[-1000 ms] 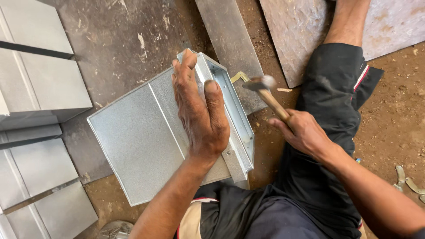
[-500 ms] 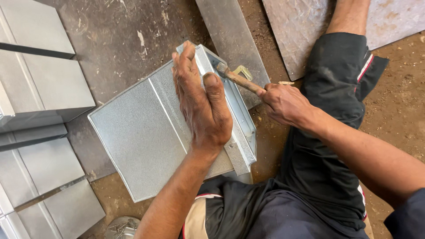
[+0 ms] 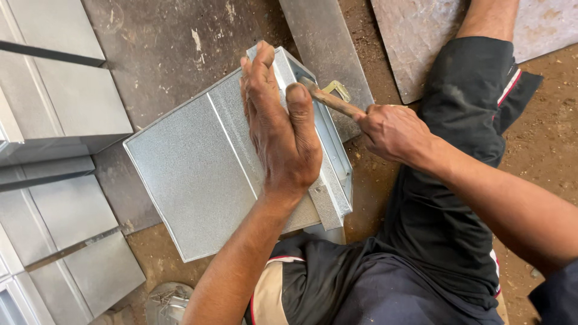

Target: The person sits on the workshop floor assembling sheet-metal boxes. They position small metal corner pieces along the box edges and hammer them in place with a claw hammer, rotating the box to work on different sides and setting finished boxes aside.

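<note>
- Nearest, the person's leg (image 3: 439,241) in dark shorts lies stretched along the ground, the knee up beside the work; sitting low this way puts both arms over the box.
- The box (image 3: 198,174), a galvanised sheet-metal shell, rests tilted on the ground against the lap, its broad face up and its open flanged end turned to the right, so that end faces the hammer hand.
- The left hand (image 3: 280,129) lies flat and spread on the top face, fingers reaching to the far corner, thumb along the edge; it grips nothing, only presses, I judge to keep the box from shifting.
- The right hand (image 3: 394,132) is closed tight round the wooden handle of a hammer (image 3: 331,101); the shaft points into the open end, its head hidden behind the left thumb.
- Just beyond, a small brass-coloured bracket (image 3: 337,90) lies by the box's edge.
- To the left stand more boxes (image 3: 60,114), stacked, well apart from the hands.
- Farthest, a dark steel plate (image 3: 162,54), a flat metal strip (image 3: 325,42) and a rusted sheet (image 3: 415,42) lie on a brown dirt floor (image 3: 542,132).
</note>
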